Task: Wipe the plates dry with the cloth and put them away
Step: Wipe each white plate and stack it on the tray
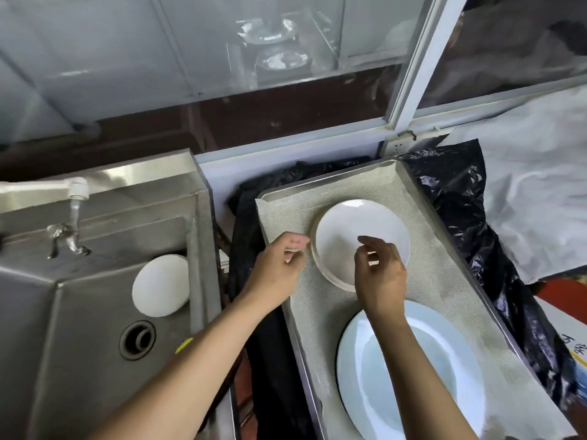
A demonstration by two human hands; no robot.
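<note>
Put-away step, by judgement: the left hand (pixel 281 260) pinched the cloth (pixel 425 281) beside the small plate (pixel 355 230); the right hand (pixel 379 274) hovered over that plate, fingers loosely curled, empty. Next requirement: fetch the plate in the sink (pixel 160 289).

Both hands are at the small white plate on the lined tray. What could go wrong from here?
1. The left hand seems to pinch the cloth liner beside the small white plate; tugging it may shift that plate and the pale blue plate.
2. The tap is running, and a white plate leans in the sink; splashes may reach it.
</note>
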